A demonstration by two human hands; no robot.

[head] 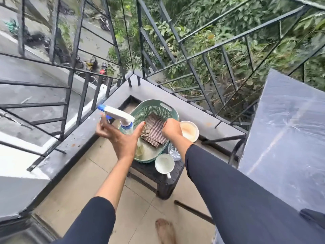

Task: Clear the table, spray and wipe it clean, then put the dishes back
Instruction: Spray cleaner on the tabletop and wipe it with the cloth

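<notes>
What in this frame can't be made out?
Head view only.
Spray bottle: body hidden behind the left hand.
Right hand: curled fingers out of sight, so any grip on the checked cloth is unclear.
Table: cut off by the right edge.

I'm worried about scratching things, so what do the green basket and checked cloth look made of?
Basket: seemingly moulded plastic, matte green, judging by its perforated weave-pattern wall and cut-out handle. Cloth: woven fabric, possibly cotton, soft and matte; it lies folded and creased.
</notes>
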